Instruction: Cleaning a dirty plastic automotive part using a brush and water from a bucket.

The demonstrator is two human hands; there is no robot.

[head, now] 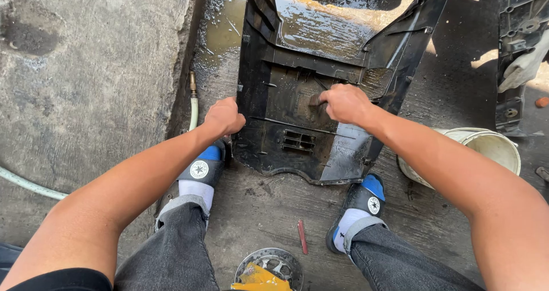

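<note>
Head view recorded left hand (224,117) clenched on the black plastic panel (297,136) edge, right hand (345,103) closed pressing a scrubber there; firm bracing advisable on wet floor (257,205).

The black plastic panel (303,125) looks wet and glossy in patches, dull elsewhere. The concrete floor (86,68) is rough and matt. The bucket (492,148) is smooth pale plastic.

Harsh sunlight, wet glare, sharp focus

Wet concrete floor (263,211), black plastic panel (297,136) lying on it, white bucket (492,145), pale hose (28,183), red stick (302,236), brake disc (274,262).
</note>
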